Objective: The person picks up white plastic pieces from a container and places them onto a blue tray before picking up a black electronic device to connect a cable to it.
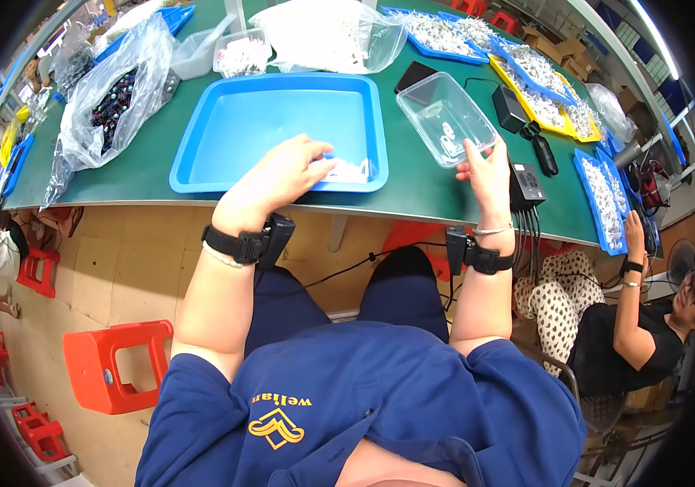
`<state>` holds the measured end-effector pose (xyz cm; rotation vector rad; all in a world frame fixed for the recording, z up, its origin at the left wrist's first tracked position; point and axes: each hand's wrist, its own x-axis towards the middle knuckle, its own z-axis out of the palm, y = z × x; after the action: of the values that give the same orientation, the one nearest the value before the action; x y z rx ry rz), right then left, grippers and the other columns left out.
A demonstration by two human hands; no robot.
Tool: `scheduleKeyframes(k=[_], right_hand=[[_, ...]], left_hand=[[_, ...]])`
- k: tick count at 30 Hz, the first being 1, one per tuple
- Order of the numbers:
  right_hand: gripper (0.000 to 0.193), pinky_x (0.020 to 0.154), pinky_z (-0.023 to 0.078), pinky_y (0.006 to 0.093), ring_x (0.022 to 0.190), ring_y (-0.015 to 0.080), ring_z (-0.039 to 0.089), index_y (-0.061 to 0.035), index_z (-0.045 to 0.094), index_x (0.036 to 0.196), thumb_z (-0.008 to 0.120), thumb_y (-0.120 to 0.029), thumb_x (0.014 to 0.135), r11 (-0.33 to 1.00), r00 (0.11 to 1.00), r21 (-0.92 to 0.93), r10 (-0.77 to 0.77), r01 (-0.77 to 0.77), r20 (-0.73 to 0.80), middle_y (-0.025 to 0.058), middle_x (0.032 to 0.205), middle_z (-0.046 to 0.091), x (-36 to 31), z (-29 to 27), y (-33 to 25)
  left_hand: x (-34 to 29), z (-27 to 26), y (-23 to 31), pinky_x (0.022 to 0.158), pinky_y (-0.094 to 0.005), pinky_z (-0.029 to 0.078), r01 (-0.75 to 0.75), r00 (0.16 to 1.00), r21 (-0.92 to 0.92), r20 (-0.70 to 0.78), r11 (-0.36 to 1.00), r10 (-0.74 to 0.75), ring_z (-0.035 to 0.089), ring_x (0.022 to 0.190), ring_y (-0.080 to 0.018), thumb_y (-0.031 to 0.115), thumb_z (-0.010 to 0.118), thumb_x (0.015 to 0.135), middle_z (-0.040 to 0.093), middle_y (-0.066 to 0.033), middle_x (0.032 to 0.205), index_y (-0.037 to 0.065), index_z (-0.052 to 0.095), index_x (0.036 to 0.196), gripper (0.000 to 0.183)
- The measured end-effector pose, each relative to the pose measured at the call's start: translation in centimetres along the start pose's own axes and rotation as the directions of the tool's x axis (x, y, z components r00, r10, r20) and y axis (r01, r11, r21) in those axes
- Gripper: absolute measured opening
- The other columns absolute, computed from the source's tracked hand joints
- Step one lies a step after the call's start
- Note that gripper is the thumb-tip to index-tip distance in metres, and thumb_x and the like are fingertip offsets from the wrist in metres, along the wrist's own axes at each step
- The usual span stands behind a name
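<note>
My left hand (284, 172) reaches over the near rim of a blue tray (201, 146). Its fingers are loosely bent and apart, beside a small pile of white parts (346, 172) in the tray's near right corner; nothing shows in them. At the tray's right, my right hand (487, 170) grips the near right edge of a clear plastic container (433, 109), thumb on the inside. The container is tilted, and a few small white pieces (448, 136) lie in it. Both wrists wear black straps with small devices.
Left of the tray lies a clear bag of dark parts (112, 109); behind it are a white-filled bag (327, 36) and a small tub (242, 55). Blue and yellow trays (538, 101) hold white parts at right, near black boxes (526, 187) with cables. A co-worker (632, 325) sits right.
</note>
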<state>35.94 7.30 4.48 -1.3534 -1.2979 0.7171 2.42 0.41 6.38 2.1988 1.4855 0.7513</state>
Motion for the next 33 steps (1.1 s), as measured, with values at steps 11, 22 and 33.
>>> scheduleKeyframes(k=[11, 22, 33], right_hand=[[0.09, 0.056, 0.058, 0.0303, 0.07, 0.023, 0.073, 0.0103, 0.017, 0.154, 0.074, -0.026, 0.094, 0.999, 0.998, -0.044, 0.013, -0.016, -0.065, 0.0293, 0.138, 0.048, -0.8, 0.0, -0.5], [0.039, 0.09, 0.054, 0.0421, 0.103, 0.0342, 0.066, -0.0015, 0.06, 0.13, 0.067, -0.017, 0.095, 0.828, 0.875, -0.296, -0.479, 0.475, 0.066, 0.0188, 0.127, 0.063, -6.3, 2.0, -6.8], [0.039, 0.109, 0.041, 0.049, 0.117, 0.0327, 0.059, -0.0023, 0.064, 0.119, 0.076, -0.02, 0.086, 0.545, 0.537, -0.177, -0.621, 0.819, 0.572, 0.0154, 0.121, 0.065, -8.4, 8.8, -2.7]], left_hand=[[-0.8, 0.8, 1.1, 0.088, -0.0436, 0.052, 0.108, 0.992, 0.128, -0.078, 0.986, -0.098, 0.063, 0.097, -0.038, 0.034, 0.063, 0.098, 0.065, -0.0219, 0.099, 0.002, 0.073, 0.112, 0.036], [-0.2, 1.2, -0.3, 0.089, -0.0404, 0.05, 0.061, 0.997, 0.125, -0.063, 0.99, -0.053, 0.063, 0.096, -0.0341, 0.021, 0.055, 0.101, 0.064, -0.0175, 0.099, 0.002, 0.071, 0.116, 0.029], [-1.4, 0.7, 1.1, 0.085, -0.0399, 0.052, 0.151, 0.986, 0.123, -0.087, 0.981, -0.141, 0.065, 0.096, -0.0326, 0.031, 0.067, 0.097, 0.065, -0.0169, 0.103, 0.003, 0.071, 0.118, 0.035]])
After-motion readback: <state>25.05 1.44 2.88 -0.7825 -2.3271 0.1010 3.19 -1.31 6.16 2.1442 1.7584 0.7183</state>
